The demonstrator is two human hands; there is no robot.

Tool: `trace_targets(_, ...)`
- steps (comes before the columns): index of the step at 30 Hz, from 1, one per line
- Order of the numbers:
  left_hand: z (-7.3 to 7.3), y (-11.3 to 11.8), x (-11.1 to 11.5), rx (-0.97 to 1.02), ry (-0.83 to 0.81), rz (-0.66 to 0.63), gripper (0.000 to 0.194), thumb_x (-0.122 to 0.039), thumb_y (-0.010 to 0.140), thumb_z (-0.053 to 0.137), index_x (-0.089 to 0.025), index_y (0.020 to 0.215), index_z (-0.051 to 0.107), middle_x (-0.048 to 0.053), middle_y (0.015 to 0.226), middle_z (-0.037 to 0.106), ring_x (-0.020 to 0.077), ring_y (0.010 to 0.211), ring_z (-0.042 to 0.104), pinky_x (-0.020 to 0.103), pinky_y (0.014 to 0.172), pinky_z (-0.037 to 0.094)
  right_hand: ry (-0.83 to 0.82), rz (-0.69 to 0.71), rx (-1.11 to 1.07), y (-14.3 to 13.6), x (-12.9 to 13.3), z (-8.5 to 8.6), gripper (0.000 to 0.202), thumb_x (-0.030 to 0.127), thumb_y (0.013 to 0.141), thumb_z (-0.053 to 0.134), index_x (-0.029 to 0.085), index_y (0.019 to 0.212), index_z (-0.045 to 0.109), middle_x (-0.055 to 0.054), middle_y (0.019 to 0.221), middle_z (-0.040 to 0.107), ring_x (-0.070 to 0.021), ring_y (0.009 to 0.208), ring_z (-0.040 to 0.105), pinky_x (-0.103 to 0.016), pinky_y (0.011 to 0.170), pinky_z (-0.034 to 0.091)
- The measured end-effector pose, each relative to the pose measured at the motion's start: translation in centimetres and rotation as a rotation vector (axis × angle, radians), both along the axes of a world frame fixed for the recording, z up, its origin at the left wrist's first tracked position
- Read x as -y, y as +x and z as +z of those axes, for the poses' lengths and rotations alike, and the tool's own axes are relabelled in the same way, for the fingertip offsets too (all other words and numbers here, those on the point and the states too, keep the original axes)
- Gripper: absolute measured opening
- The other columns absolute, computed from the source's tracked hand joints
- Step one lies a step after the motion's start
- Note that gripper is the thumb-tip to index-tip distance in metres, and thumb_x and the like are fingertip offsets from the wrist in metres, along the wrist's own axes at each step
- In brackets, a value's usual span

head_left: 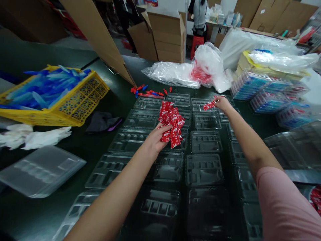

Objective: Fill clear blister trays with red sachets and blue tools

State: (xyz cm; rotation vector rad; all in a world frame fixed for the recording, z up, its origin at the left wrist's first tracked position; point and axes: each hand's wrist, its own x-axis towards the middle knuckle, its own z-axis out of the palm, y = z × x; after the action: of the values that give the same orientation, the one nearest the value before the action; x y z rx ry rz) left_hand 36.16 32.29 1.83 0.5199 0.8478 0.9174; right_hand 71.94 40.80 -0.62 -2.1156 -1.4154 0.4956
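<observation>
My left hand (157, 138) is closed round a loose bunch of red packets with white spots (171, 122), held above the middle of the tray rows. Farther off to the right, my right hand (221, 103) pinches one red spotted packet (209, 106) over the back trays. Clear plastic trays with moulded compartments lie in rows on the dark green surface, among them one at the centre (206, 141) and a larger one at the left (106, 171). Small red and blue pieces (150, 92) lie behind the back row.
A yellow crate (82, 97) of blue pieces stands at the left, with stacked clear plastic (41, 170) nearer me. Plastic bags (173, 73) lie behind the trays. Packed stacks (250, 86) stand at the right. Cardboard boxes (167, 36) and two people are farther back.
</observation>
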Motion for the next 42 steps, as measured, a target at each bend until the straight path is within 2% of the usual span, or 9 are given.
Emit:
trace_targets(4,0.1,0.7,0.4,0.019,0.0,-0.027,0.03,-0.004,0.068,0.069,-0.018,0.094,0.061,0.003,0.084,0.072,0.0175,0.065,0.07,0.033,0.069,0.061,-0.128,-0.017,0.225,-0.6,1.3,0.4,0.026,0.011,0.074,0.062,0.014,0.098,0.074,-0.003,0.071,0.068,-0.017,0.069,0.062,-0.029,0.075,0.05)
trace_targets(11,0.8,2.1,0.9,0.054,-0.013,-0.04,0.032,-0.001,0.068,0.065,-0.016,0.096,0.062,0.003,0.084,0.073,0.0165,0.068,0.071,0.033,0.072,0.061,0.028,0.063,0.247,-4.7,2.9,1.4,0.022,0.018,0.08,0.064,0.015,0.1,0.073,-0.01,0.091,0.071,-0.0232,0.091,0.063,-0.036,0.088,0.046)
trace_targets(15,0.3,1.9,0.6,0.085,0.01,-0.085,0.033,0.0,0.067,0.065,-0.014,0.096,0.063,0.005,0.086,0.074,0.0177,0.068,0.071,0.033,0.071,0.061,0.243,0.479,-0.17,-9.2,3.7,4.2,0.029,0.032,0.089,0.056,0.018,0.11,0.07,-0.004,0.087,0.071,-0.0163,0.077,0.062,-0.031,0.078,0.049)
trace_targets(18,-0.3,1.5,0.6,0.105,0.031,-0.132,0.037,-0.002,0.067,0.068,-0.014,0.102,0.063,0.006,0.09,0.074,0.0193,0.071,0.072,0.034,0.072,0.061,0.25,0.799,-0.337,-12.5,3.9,6.4,0.031,0.034,0.086,0.061,0.02,0.111,0.07,-0.003,0.095,0.071,-0.015,0.083,0.062,-0.03,0.08,0.049)
trace_targets(21,-0.5,0.7,0.9,0.099,0.025,-0.148,0.041,-0.002,0.067,0.069,-0.014,0.106,0.063,0.007,0.094,0.074,0.0206,0.076,0.073,0.035,0.075,0.06,0.178,0.91,-0.356,-14.7,4.1,7.3,0.027,0.031,0.079,0.068,0.017,0.102,0.071,-0.001,0.083,0.069,-0.0145,0.076,0.06,-0.03,0.075,0.048)
trace_targets(28,-1.0,-1.2,1.3,0.091,0.002,-0.172,0.048,-0.002,0.064,0.072,-0.013,0.109,0.063,0.01,0.095,0.075,0.0242,0.078,0.073,0.036,0.07,0.061,0.331,0.865,-0.477,-16.6,4.5,6.9,0.02,0.038,0.081,0.068,0.019,0.087,0.068,0.0,0.084,0.066,-0.0136,0.075,0.059,-0.029,0.074,0.048)
trace_targets(34,-1.0,-2.9,1.5,0.089,-0.015,-0.128,0.053,0.001,0.063,0.07,-0.013,0.114,0.063,0.011,0.1,0.075,0.0243,0.082,0.074,0.036,0.075,0.061,0.543,0.328,-0.464,-13.6,-2.4,5.4,0.023,0.034,0.086,0.059,0.022,0.105,0.062,0.002,0.073,0.06,-0.0136,0.066,0.058,-0.028,0.069,0.049)
trace_targets(38,-0.6,-4.1,1.3,0.065,-0.013,-0.093,0.051,0.0,0.066,0.069,-0.012,0.115,0.061,0.013,0.099,0.075,0.0243,0.083,0.074,0.036,0.078,0.061,0.36,0.079,-0.215,-12.7,-6.1,3.1,0.034,0.014,0.08,0.051,0.016,0.112,0.063,0.001,0.072,0.062,-0.0171,0.067,0.062,-0.031,0.072,0.049)
trace_targets(42,-0.5,-5.3,0.9,0.054,-0.001,-0.064,0.048,0.0,0.066,0.069,-0.013,0.112,0.062,0.01,0.093,0.075,0.0227,0.076,0.074,0.035,0.074,0.061,0.186,0.054,0.009,-13.8,-6.7,1.0,0.035,0.011,0.075,0.053,0.015,0.107,0.067,-0.005,0.088,0.069,-0.0201,0.082,0.063,-0.03,0.081,0.047)
